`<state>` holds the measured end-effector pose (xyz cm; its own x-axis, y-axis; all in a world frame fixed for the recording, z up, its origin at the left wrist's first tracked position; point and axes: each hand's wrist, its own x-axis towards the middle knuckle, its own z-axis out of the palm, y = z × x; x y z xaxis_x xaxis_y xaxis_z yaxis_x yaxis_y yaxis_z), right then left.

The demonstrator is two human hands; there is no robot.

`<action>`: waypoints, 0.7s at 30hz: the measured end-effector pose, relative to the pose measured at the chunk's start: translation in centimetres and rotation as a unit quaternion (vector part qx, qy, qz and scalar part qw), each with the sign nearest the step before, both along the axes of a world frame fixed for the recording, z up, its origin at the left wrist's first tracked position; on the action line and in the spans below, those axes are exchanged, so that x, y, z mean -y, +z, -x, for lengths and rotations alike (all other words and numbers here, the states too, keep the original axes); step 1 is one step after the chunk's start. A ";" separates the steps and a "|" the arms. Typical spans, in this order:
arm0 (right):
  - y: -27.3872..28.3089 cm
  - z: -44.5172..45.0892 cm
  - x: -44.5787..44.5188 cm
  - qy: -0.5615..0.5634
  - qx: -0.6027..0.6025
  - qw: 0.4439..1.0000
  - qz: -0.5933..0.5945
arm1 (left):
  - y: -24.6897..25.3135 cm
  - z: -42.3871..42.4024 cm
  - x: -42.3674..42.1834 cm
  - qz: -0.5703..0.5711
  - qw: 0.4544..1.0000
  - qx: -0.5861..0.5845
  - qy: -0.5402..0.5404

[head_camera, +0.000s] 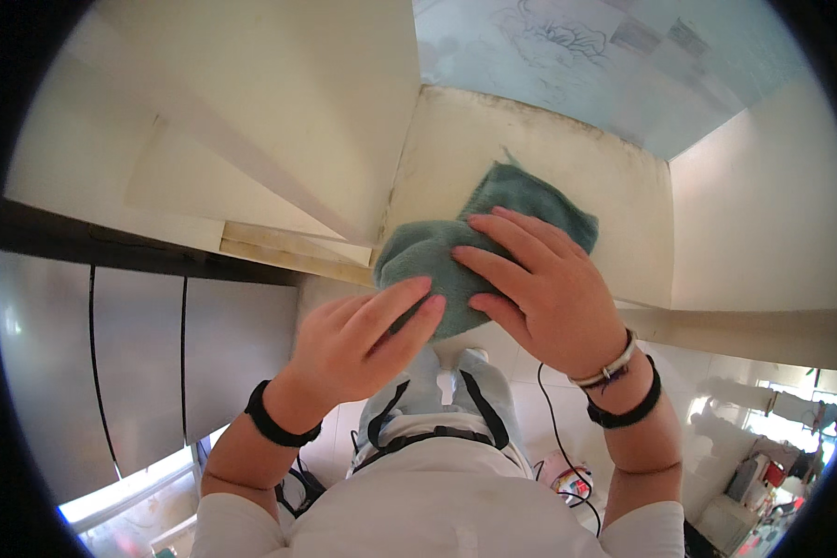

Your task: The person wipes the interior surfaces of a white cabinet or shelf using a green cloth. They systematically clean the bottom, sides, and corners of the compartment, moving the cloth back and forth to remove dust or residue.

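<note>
A green cloth (432, 261), folded and rumpled, lies over the front part of a cream-coloured ledge (628, 230) in front of me. Its far corner, with a small loop, rests flat on the ledge. My left hand (370, 342) pinches the cloth's near left edge between thumb and fingers. From the right, my right hand (544, 286) lies on top of the cloth with its fingers spread, thumb near the front edge. Both wrists wear black bands, and the right one also has a bracelet.
Cream walls (760, 209) flank the ledge, with a patterned bluish panel (565, 63) behind it. Grey cabinet panels (237, 356) stand at the left. Below, a black cable (549, 404) runs down to a pinkish container (572, 478) on the tiled floor. Mixed items stand at the far lower right.
</note>
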<state>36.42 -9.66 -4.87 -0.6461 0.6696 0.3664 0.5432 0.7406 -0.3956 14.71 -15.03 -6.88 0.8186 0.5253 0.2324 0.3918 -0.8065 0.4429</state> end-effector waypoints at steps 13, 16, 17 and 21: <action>1.8 1.2 2.6 -0.099 0.043 0.994 -0.022 | 0.5 -0.7 -1.5 -0.001 1.000 0.010 -0.026; 0.3 0.1 2.2 -0.105 0.018 0.994 0.005 | 1.3 -0.7 -1.6 -0.002 0.999 0.012 -0.031; 0.7 -0.6 2.1 -0.133 -0.023 0.990 0.038 | 1.6 -0.8 -1.7 -0.002 0.999 0.013 -0.033; 2.2 -2.9 1.2 -0.179 -0.022 0.982 0.064 | 3.0 -1.6 -1.9 -0.003 0.999 0.021 -0.046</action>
